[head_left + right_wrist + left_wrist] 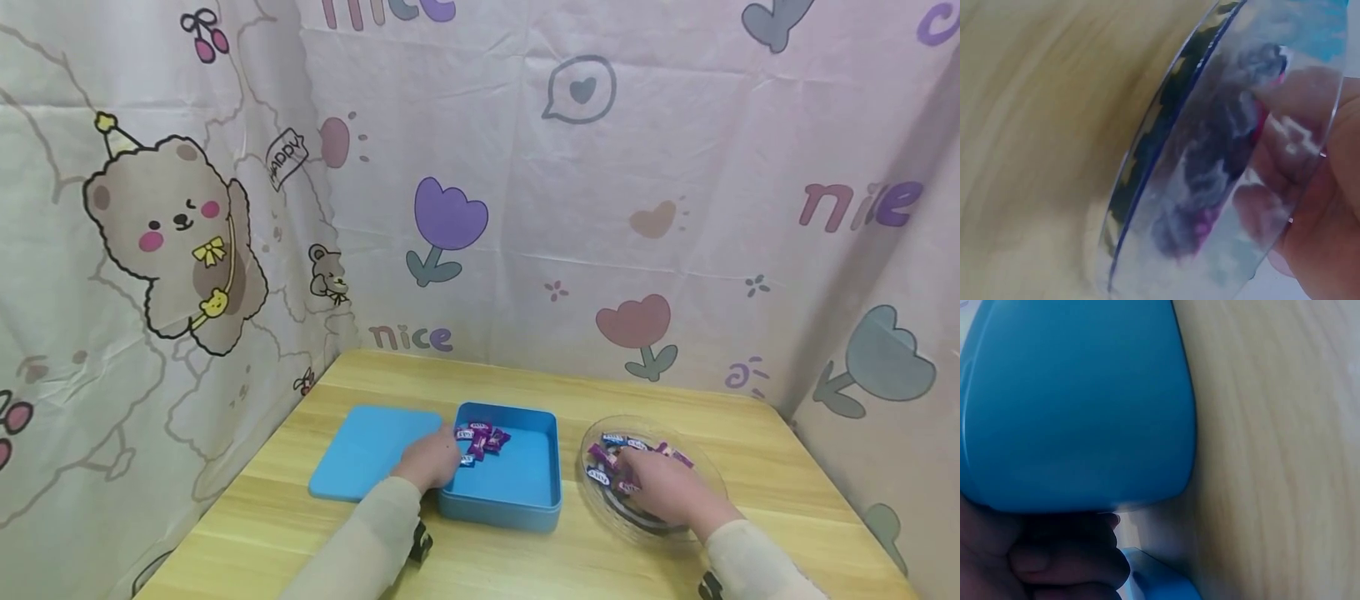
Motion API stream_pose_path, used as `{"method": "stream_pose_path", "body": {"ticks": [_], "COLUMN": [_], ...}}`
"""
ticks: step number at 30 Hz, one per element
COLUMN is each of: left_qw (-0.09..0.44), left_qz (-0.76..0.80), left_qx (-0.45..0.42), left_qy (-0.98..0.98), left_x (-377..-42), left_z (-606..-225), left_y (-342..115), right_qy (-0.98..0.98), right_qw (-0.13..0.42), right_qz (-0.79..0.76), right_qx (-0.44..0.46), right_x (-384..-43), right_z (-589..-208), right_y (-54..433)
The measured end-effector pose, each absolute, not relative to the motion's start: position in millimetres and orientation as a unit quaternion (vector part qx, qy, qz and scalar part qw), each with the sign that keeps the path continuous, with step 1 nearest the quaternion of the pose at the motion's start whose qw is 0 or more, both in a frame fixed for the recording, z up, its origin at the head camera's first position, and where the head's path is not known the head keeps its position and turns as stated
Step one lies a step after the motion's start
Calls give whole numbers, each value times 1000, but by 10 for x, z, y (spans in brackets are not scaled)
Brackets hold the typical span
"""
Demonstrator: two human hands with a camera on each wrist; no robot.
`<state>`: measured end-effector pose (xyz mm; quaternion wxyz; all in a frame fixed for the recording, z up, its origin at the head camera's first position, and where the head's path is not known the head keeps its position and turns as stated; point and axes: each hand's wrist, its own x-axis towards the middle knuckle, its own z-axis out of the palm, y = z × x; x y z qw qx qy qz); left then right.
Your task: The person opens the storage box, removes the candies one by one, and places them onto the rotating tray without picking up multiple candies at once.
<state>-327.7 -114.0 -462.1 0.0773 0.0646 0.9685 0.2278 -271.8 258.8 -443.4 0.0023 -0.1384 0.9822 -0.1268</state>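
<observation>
A blue open-topped plastic box (517,487) sits mid-table, with several wrapped candies (480,442) at its left inside. My left hand (433,458) grips the box's left wall; in the left wrist view its curled fingers (1072,562) lie against the box's side. To the right stands a clear round bowl (600,521) holding more purple and blue wrapped candies (597,475). My right hand (663,487) reaches down into this bowl, fingertips among the candies. Through the clear wall in the right wrist view, its fingers (1260,209) look bent; I cannot tell whether they pinch a candy.
A flat blue lid (367,450) lies on the wooden table (600,575), left of the box, partly behind my left hand. Printed cloth (517,167) hangs along the table's back and both sides. The bowl's raised rim surrounds my right hand.
</observation>
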Motion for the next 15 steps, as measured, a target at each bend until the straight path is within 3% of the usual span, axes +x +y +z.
{"method": "stream_pose_path", "body": {"ticks": [6, 15], "left_qw": [81, 81], "left_qz": [225, 227], "left_qx": [64, 62], "left_qy": [969, 968], "left_x": [-3272, -3269], "left_z": [-4607, -4605], "left_y": [-1128, -1126], "right_qy": [981, 967], "right_qw": [-6, -77], "right_qz": [-126, -129], "right_qx": [-149, -207], "right_x": [-2746, -2798], "right_z": [-4390, -4269], "right_y": [2542, 2208]}}
